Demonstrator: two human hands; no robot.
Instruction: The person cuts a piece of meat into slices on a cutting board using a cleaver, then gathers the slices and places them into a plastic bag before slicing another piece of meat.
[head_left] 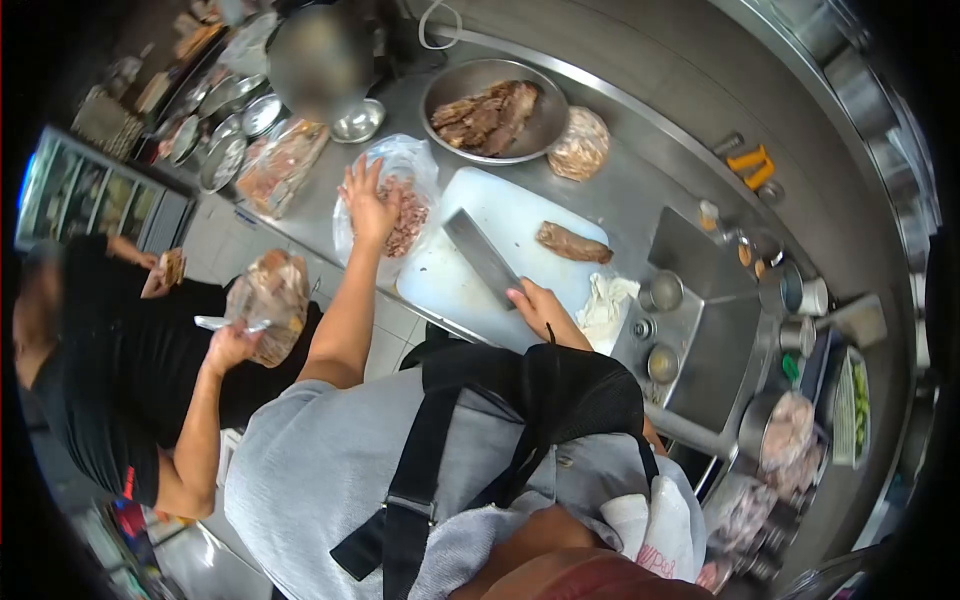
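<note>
Head view: left hand (368, 205) open on bag (402, 158), right hand (538, 308) around cleaver (480, 255), bowl (552, 122) beyond.

One view only, worn on the head, looking forward and steeply down. Fisheye, ringed by a dark round border, bending straight edges. Set close above the white cutting board (505, 205), at arm's reach, with the board just above frame centre. Near enough to catch the left hand (368, 205) just left of the cutting board and the right hand (540, 305) closed on the cleaver (480, 255) at its near edge. Below the cutting board, filling the lower frame, the wearer's own grey shirt (320, 470). Rolled against the steel counter (640, 180) under the cutting board, shown as a diagonal from upper left to lower right.
</note>
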